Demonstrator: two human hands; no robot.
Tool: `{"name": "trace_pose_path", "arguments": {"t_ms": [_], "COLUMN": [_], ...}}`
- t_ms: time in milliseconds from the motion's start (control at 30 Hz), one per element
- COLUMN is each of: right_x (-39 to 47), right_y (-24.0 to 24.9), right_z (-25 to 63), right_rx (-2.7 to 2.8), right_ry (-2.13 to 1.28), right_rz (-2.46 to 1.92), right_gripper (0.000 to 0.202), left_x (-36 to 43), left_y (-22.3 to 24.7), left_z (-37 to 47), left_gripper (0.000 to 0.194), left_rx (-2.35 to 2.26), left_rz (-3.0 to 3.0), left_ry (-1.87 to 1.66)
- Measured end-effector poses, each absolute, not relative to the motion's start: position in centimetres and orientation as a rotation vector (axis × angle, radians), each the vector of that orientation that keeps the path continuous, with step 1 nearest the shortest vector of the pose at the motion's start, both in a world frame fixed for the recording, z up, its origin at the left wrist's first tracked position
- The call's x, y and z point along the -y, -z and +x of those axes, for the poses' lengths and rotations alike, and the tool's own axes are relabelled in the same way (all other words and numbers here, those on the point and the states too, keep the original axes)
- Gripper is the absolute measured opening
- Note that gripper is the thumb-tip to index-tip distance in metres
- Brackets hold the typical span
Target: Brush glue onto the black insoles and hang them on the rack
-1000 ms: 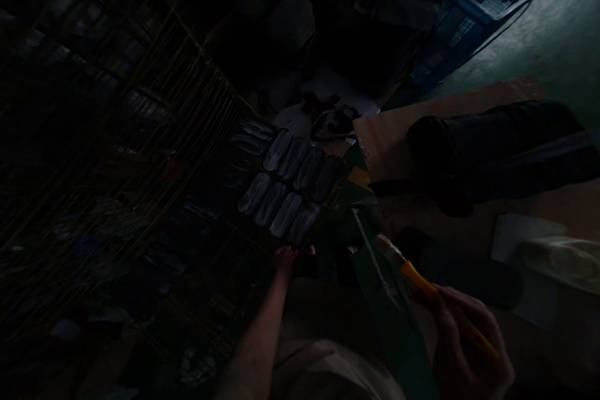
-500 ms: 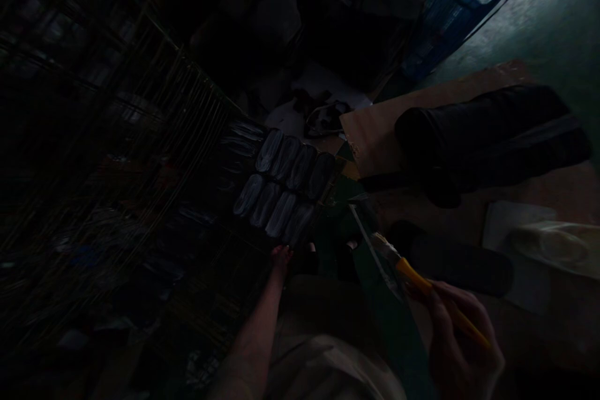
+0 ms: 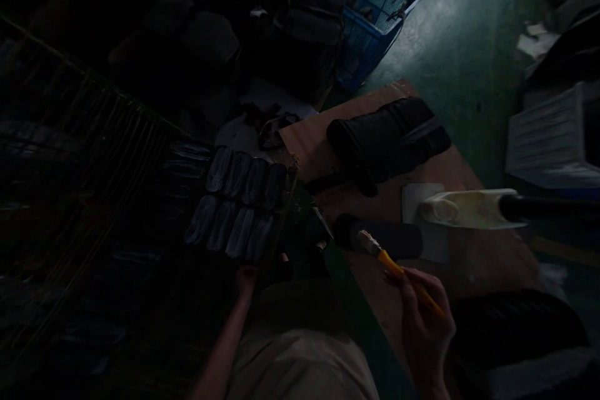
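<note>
My right hand (image 3: 424, 309) is wrapped round the yellow handle of a brush (image 3: 391, 265), whose pale bristles point up and left over a wooden board (image 3: 473, 250). At the near edge of a dark rack my left hand (image 3: 247, 278) has its fingers bent; what they hold, if anything, is too dark to make out. Just beyond it, two rows of dark oval pieces (image 3: 241, 231) with whitish streaks lie side by side. A dark rounded flat piece (image 3: 398, 239) rests on the board near the brush tip.
A black bundle (image 3: 389, 137) lies on the board. To its right is a cream container (image 3: 469, 207) on a pale sheet. A blue basket (image 3: 365, 37) stands on the green floor (image 3: 469, 50) beyond. At the right is a light grey crate (image 3: 548, 137).
The view has swung right, so the rack, board and basket appear further left, and the grey crate has come into view. Both hands keep a similar pose, the brush still in my right hand.
</note>
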State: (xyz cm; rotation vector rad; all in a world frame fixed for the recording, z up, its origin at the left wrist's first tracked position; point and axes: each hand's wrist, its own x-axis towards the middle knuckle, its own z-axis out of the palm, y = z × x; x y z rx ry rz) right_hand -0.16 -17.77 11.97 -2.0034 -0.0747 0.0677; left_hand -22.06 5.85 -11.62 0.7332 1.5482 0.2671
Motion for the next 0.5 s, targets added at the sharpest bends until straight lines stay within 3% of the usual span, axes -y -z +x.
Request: {"name": "trace_pose_path", "arguments": {"t_ms": [300, 500], "right_x": [19.4, 19.2], "right_y": [-9.9, -8.1], "right_z": [0.1, -0.7], "right_rx": [0.124, 0.134], "right_ry": [-0.078, -0.213], "right_rz": [-1.976, -1.951], "right_gripper": [0.02, 0.016], "left_x": [-0.1, 1.5], "left_y": [0.2, -1.0], "left_z": [-6.3, -0.7], "left_gripper": [0.014, 0.017], "left_rx": [-0.857, -0.788], "left_rz": [1.312, 1.497], "left_ry": [-0.085, -0.186]}}
